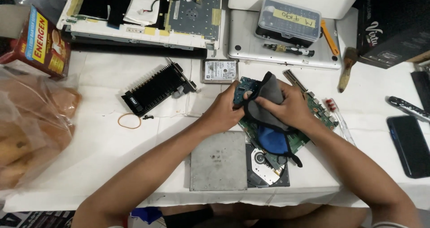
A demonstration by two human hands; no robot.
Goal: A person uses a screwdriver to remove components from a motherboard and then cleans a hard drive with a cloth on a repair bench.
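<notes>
My left hand [226, 110] grips the near-left edge of a green circuit board [319, 110] that lies at a slant on the white table. My right hand [286, 106] presses a grey cloth with a blue lining [268, 134] onto the board's upper part. The cloth drapes over the board's middle and hides it. A small blue-green corner of the board [245, 85] shows between my fingers. Under the board's near end lies an opened optical drive [264, 165] beside a grey metal plate [218, 161].
A black graphics card [156, 90], a rubber band [129, 120] and a hard drive [219, 71] lie at left. Behind are an opened laptop base [148, 13], a silver laptop [282, 53] bearing a clear bit case [287, 22], a brush [346, 71], and a phone [410, 145] at right.
</notes>
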